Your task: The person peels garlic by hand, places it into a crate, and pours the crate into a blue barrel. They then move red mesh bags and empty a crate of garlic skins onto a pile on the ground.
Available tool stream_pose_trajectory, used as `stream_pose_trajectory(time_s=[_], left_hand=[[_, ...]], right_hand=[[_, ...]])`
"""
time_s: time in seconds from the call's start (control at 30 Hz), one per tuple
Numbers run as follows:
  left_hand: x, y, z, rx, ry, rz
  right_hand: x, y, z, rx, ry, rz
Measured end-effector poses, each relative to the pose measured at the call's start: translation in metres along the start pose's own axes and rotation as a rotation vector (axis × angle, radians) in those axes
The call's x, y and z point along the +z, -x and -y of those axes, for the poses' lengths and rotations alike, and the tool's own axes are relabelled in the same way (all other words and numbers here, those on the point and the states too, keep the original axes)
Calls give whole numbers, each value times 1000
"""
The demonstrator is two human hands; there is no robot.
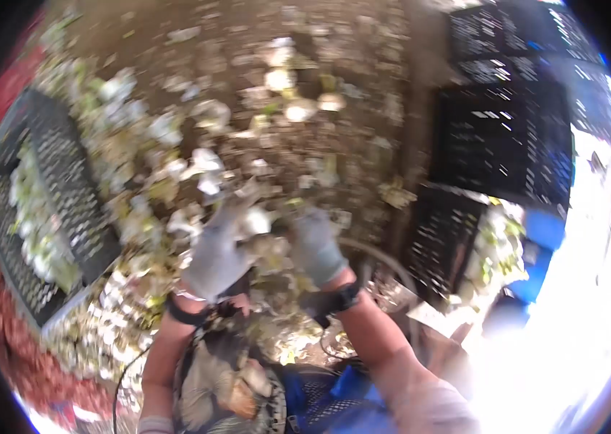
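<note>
At far left, a dark-grey perforated plastic crate (70, 166) of pale leafy pieces (41, 224). Next, the whitish-grey gloved left hand (217, 253), just beside a small white leaf-like piece (255, 220) between both hands; then the pale-grey gloved right hand (315, 242). Cannot tell either grip through blur. Best handled lightly, against bruising.

The left glove (215, 253) and right glove (315, 246) appeared to be of matt cloth, and the dark wristbands (349, 294) looked smooth. The grey crate (67, 163) and the black crate (501, 141) were of rigid, perforated plastic. The floor (363, 65) looked rough and matt; the pale leafy scraps (208, 168) upon it were uneven, their finer texture blurred.
</note>
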State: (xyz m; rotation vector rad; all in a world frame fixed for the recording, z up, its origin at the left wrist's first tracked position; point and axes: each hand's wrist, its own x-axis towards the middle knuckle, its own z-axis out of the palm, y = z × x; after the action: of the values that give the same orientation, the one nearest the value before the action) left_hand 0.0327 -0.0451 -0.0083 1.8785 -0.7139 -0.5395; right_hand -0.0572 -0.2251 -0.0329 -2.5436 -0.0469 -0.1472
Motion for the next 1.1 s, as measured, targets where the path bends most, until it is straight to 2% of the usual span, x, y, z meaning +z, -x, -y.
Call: stream_pose_trajectory(time_s=[0.03, 0.07, 0.13, 0.2, 0.27, 0.3, 0.33, 0.37, 0.4, 0.43, 0.53, 0.57, 0.6, 0.67, 0.7, 0.73, 0.8, 0.83, 0.9, 0.93, 1.0, 1.07, 1.1], left_hand=[[2, -1, 0, -17, 51, 62], [1, -2, 5, -31, 94, 129], [7, 6, 52, -30, -244, 52], [1, -14, 76, 7, -298, -59], [-3, -6, 120, -8, -534, -28], [0, 11, 143, -158, -657, 43], [-2, 25, 151, -347, -554, 168], [-1, 42, 140, -306, -621, 183], [9, 74, 165, -160, -637, 85], [11, 91, 142, -336, -505, 111], [9, 120, 108, -398, -480, 94], [9, 125, 112, -397, -481, 92], [10, 130, 119, -373, -498, 50], [5, 132, 128, -357, -522, 4], [0, 130, 131, -372, -470, -1], [-4, 125, 129, -387, -417, -7], [-9, 116, 123, -353, -379, -83], [-11, 108, 117, -314, -341, -152], [-14, 91, 104, -350, -352, -161], [-19, 85, 98, -382, -367, -171], [-15, 69, 88, -262, -342, -303], [-9, 53, 86, -250, -341, -330], [-3, 41, 77, -286, -285, -362]], right_hand=[[4, 5, 11, 336, -512, -219], [-11, 5, 13, 803, -1052, -217], [-75, 0, 25, 847, -924, -245], [-126, 16, 17, 828, -878, -465], [-190, 39, 12, 722, -351, -592], [-216, 62, -12, 587, -483, -787], [-251, 68, -3, 602, -245, -885], [-282, 87, -10, 645, 9, -924], [-309, 106, -22, 687, 260, -951], [-331, 118, -30, 653, 401, -903], [-369, 150, -64, 569, 674, -791], [-374, 160, -80, 519, 795, -720], [-377, 169, -97, 517, 793, -720], [-374, 178, -124, 635, 819, -369], [-365, 183, -131, 843, 868, -239], [-366, 165, -120, 1104, 955, 45], [-376, 164, -143, 1264, 770, 29], [-380, 159, -146, 1254, 813, 78], [-379, 146, -131, 1019, 852, 79], [-372, 122, -102, 888, 884, 100], [-345, 84, -73, 663, 667, 120], [-281, 30, -23, 812, 232, -8], [-254, 16, -29, 644, 308, 77]])
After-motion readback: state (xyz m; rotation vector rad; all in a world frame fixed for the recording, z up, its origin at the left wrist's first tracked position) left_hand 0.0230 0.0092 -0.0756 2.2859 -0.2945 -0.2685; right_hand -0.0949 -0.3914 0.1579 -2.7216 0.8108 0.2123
